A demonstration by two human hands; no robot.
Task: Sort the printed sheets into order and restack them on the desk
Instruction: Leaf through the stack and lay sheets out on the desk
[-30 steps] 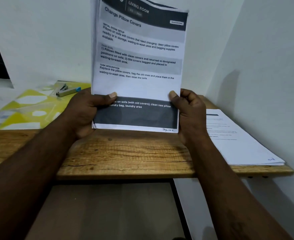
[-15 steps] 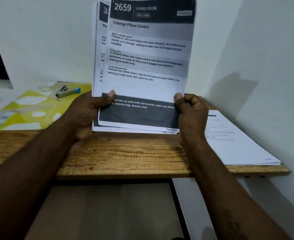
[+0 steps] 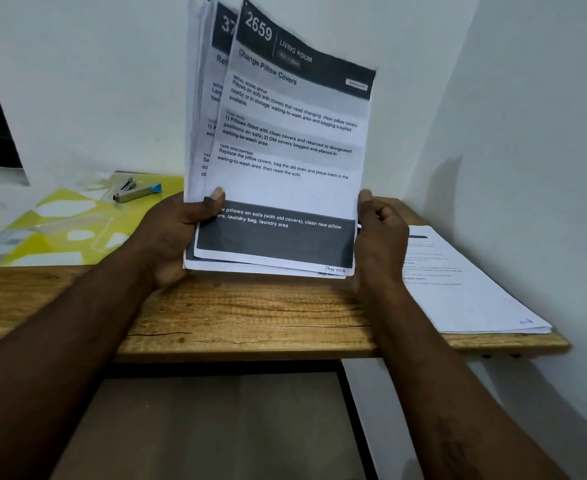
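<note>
Held upright above the middle of the desk: a bundle of sheets, lower edge just over the wood. On the front sheet: dark header "2659 LIVING ROOM", title "Change Pillow Covers", dark band at the foot, handwritten page mark at the lower right corner. Grasping the bundle's lower left: left hand, thumb pressed on the front sheet. Pinching the front sheet's right edge: right hand, fingers curled.

Against half a second ago: front sheet tilted further clockwise and fanned off the bundle, more of the next header exposed.

Flat on the desk's right end, in the wall corner: second stack. Far left: stapler lying on a yellow folder. White walls behind and to the right.
</note>
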